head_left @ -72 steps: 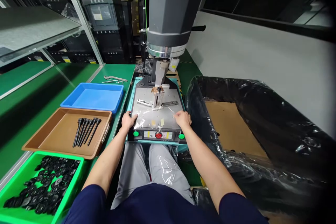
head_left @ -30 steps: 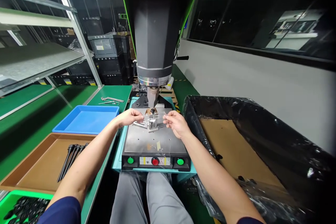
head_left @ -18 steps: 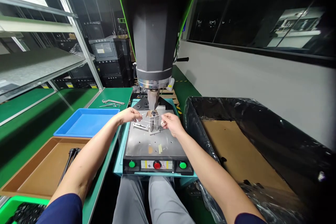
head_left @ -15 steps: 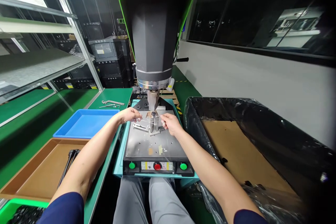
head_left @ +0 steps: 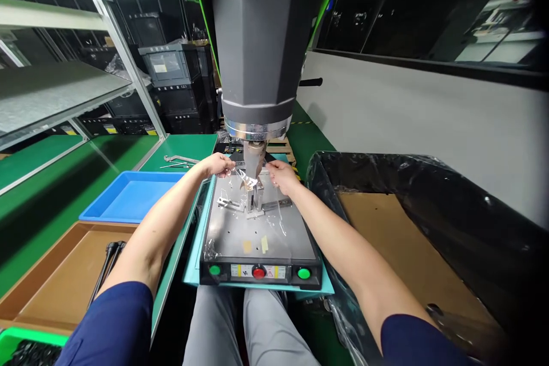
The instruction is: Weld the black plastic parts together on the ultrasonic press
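My left hand (head_left: 219, 166) and my right hand (head_left: 281, 176) are raised on either side of the machine's metal horn (head_left: 254, 160). Each pinches an upper edge of a clear plastic film (head_left: 238, 176), which hangs between them, creased and shiny. Through the film I see the small metal fixture (head_left: 254, 201) standing on the grey base plate (head_left: 234, 240). The horn's tip is just above the fixture; whether it touches the film I cannot tell.
Green buttons (head_left: 303, 274) and a red button (head_left: 258, 272) line the machine's front. At left are a blue tray (head_left: 128, 203), a brown tray (head_left: 60, 274) with black rod-like parts (head_left: 107, 260), and wrenches (head_left: 180, 159). A black-lined bin (head_left: 319, 183) stands at right.
Both hands have moved up and away from me, toward the horn. The clear film is now spread wider, over the fixture and plate. The view has shifted slightly.
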The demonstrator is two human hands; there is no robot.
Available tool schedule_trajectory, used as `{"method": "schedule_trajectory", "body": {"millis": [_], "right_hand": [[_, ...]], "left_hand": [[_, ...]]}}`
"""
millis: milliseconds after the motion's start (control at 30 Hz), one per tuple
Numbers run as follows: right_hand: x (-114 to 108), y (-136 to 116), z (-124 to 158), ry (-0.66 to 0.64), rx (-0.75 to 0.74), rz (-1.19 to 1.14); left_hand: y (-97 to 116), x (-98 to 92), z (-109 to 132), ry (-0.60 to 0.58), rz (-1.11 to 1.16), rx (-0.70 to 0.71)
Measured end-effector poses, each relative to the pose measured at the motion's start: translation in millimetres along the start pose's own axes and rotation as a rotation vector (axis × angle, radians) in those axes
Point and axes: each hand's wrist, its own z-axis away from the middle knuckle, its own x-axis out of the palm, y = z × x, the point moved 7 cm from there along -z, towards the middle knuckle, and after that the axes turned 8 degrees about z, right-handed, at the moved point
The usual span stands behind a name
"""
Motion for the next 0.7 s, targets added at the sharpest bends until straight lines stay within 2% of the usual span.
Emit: {"method": "schedule_trajectory", "body": {"millis": [167,367,700], "right_hand": [[-4.5,-6.6,-29.4,0.018,-0.123,0.143],[-6.2,-1.6,-53.4,0.054,-0.250,0.303],[1.0,6.5,-72.9,0.129,-0.288,0.453]], "left_hand": [[-0.6,-5.8,-23.4,-0.011,-0.106,0.115],[-4.0,-10.8,-34.7,0.011,-0.171,0.211],[-19.8,-16.1,-53.7,0.117,-0.333,0.186]]}}
